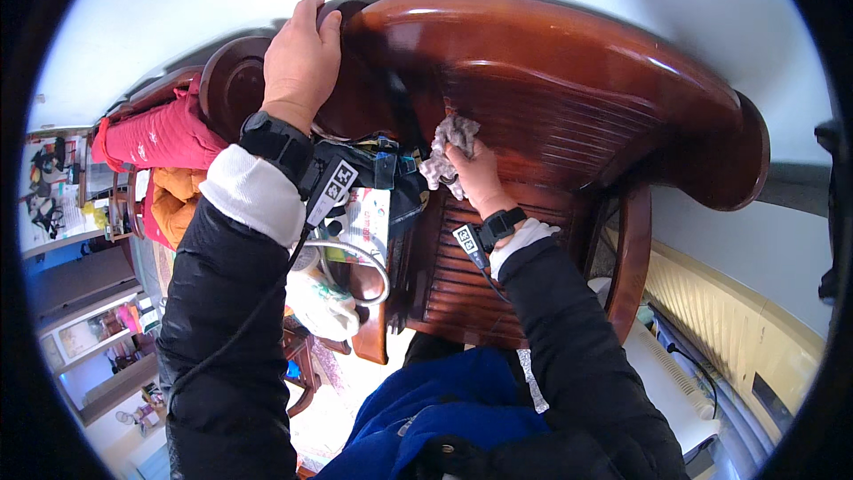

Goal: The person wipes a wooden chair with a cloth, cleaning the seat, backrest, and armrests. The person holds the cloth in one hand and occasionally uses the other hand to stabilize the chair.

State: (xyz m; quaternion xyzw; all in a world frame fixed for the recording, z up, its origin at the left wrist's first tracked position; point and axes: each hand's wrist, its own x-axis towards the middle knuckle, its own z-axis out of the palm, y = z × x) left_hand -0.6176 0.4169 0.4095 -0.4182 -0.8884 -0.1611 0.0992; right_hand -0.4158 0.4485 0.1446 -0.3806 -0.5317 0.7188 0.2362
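Note:
My right hand holds a crumpled greyish cloth against the lower backrest of a glossy red-brown wooden chair. Below the cloth spreads the slatted wooden seat. My left hand grips the dark rounded top of a wooden backrest to the left of that chair's top rail; its fingertips are hidden over the far side. Both wrists wear black bands with white printed tags attached.
Between the seats lie dark fabric, a printed bag, a pale flexible hose and a white plastic bag. A red quilted fabric and orange padded fabric lie left. The curved armrest borders the seat's right side.

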